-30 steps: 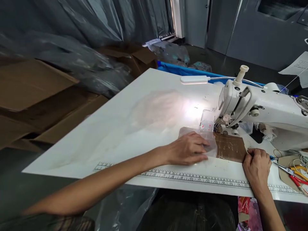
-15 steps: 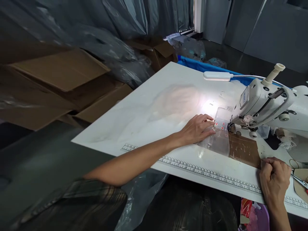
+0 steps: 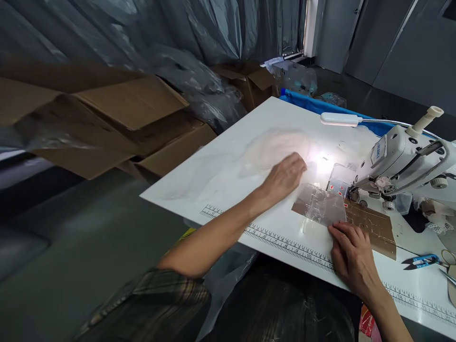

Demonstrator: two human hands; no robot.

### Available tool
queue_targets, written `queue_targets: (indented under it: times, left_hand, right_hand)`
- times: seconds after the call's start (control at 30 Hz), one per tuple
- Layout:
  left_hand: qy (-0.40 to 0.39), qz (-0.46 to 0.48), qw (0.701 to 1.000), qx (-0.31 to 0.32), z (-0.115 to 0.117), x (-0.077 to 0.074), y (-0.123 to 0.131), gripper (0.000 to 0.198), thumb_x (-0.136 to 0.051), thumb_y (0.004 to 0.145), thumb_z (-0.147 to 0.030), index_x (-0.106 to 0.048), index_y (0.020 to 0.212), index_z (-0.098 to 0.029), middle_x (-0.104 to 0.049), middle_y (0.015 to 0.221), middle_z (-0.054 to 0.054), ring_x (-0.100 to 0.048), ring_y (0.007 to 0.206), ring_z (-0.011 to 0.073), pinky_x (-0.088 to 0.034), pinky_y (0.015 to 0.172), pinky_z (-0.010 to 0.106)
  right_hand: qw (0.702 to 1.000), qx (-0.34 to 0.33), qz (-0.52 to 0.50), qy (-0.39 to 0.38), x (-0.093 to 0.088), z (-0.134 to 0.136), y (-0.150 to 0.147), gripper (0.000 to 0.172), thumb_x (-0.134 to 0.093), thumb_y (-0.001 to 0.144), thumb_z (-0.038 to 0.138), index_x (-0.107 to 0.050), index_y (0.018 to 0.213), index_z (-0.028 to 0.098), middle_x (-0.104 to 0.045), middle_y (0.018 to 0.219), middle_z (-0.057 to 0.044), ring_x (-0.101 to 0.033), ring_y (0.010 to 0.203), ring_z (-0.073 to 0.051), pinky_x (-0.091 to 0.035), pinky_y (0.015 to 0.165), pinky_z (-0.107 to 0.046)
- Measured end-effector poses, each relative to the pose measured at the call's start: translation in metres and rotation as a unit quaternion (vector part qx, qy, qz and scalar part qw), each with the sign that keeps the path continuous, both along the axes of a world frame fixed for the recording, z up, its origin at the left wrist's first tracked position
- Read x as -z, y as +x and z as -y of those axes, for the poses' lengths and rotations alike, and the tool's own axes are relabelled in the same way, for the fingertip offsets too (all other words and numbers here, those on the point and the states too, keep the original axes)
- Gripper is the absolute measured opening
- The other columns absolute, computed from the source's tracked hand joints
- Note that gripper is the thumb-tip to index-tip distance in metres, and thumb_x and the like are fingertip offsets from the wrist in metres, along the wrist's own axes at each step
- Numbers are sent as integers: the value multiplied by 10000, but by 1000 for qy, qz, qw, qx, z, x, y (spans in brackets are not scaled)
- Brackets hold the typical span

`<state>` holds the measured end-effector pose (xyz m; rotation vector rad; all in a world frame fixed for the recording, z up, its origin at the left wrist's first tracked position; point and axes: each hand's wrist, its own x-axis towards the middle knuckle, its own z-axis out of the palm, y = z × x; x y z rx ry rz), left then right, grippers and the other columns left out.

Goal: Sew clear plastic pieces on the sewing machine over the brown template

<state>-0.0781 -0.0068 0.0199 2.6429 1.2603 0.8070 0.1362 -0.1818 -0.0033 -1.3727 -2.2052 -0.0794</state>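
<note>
Right hand (image 3: 353,256) now at plastic sheet (image 3: 328,208) edge

The see-through plastic piece (image 3: 327,206) is lying pretty flat, catching shine, kinda sitting between three and four o'clock from view centre.

Free room over the tabletop (image 3: 199,183) at left, sewing machine (image 3: 395,159) and snips (image 3: 430,260) as obstacles at right
</note>
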Motion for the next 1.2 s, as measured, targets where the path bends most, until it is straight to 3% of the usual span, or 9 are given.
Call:
queue_targets:
  times: [0.1,0.17,0.37,0.53,0.77,0.87,1.0,1.07,1.2]
  left_hand:
    - [103,49,988,-101,-5,-7,-6,243,-392,986,-160,-579,1138,-190,-575,1267,134,-570,1057,259,-505,843,418]
    - [133,54,984,-110,-1,-8,-3,285,-422,978,-155,-538,1233,-206,-518,1374,132,-540,1136,288,-474,899,458]
    - [96,6,986,135,32,16,33,276,-430,1024,-294,-613,1090,-98,-639,1108,145,-606,910,215,-539,772,383]
    - [43,32,983,177,36,31,40,277,-455,1018,-244,-670,920,-99,-661,984,128,-607,860,189,-554,739,329]
    - [-79,179,965,174,39,20,39,157,-551,925,-197,-682,859,-141,-703,984,103,-660,875,192,-564,763,358]
    - [-276,309,899,140,44,8,41,62,-624,843,-209,-614,817,-153,-717,894,67,-701,855,184,-576,773,337]
    - [-502,473,717,101,42,-5,39,232,-698,785,-233,-476,757,-171,-703,796,34,-722,757,170,-594,757,341]
    - [-522,533,661,79,37,-7,38,238,-698,763,-176,-461,778,-167,-690,826,28,-716,738,156,-599,776,353]
    - [-479,613,628,8,28,-9,36,274,-636,726,-52,-491,930,-163,-636,918,14,-701,779,143,-588,846,385]
  right_hand:
    - [1000,-14,-18,-1,0,3,4,292,-488,908,101,-599,1170,167,-672,1114,-100,-573,1094,-244,-473,880,-422]
    - [999,-18,-30,1,-1,5,6,298,-491,907,94,-600,1173,170,-672,1135,-104,-573,1109,-247,-476,888,-430]
    - [987,28,-155,27,-4,5,9,292,-491,866,29,-673,1017,201,-680,985,-68,-633,931,-185,-530,785,-346]
    - [960,97,-261,44,-6,6,12,289,-484,851,24,-696,870,219,-673,863,-32,-657,811,-145,-545,700,-277]
    - [952,113,-284,13,-4,2,16,256,-480,881,109,-704,849,228,-694,847,-36,-668,810,-156,-565,717,-291]
    - [957,118,-263,-44,-8,-12,17,234,-538,890,241,-705,1052,213,-715,1023,-89,-676,951,-211,-569,819,-368]
    - [940,91,-272,-185,-18,-43,9,542,-673,807,452,-609,1270,180,-701,1142,-133,-673,977,-255,-560,822,-403]
    - [919,77,-309,-233,-21,-61,-1,478,-622,837,497,-640,1188,174,-728,975,-98,-672,807,-213,-554,714,-354]
    - [897,89,-386,-194,-20,-93,-25,374,-509,897,502,-678,952,173,-679,765,-40,-600,667,-164,-497,613,-299]
